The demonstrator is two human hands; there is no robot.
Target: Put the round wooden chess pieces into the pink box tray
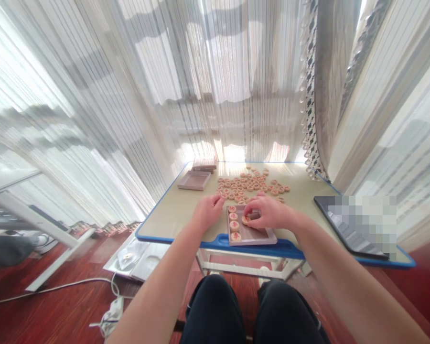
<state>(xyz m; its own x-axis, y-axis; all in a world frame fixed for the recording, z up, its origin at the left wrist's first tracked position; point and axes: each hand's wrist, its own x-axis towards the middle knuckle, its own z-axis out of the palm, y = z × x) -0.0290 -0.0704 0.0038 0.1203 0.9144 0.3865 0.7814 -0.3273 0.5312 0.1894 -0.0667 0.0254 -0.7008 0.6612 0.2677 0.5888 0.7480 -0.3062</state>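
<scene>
A shallow open box lies at the table's near edge, with a column of round Chinese chess pieces bearing red characters along its left side. Over the box, my right hand pinches one Chinese chess piece between thumb and fingers, just right of that column. Left of the box, my left hand is closed, its fingertips beside the loose pieces. Whether it holds anything is hidden. Many loose chess pieces are scattered beyond both hands.
An open shallow tray sits at the table's back left, in front of stacked boxes. A dark-edged flat device rests at the right. The table has a blue rim. Curtains hang behind it.
</scene>
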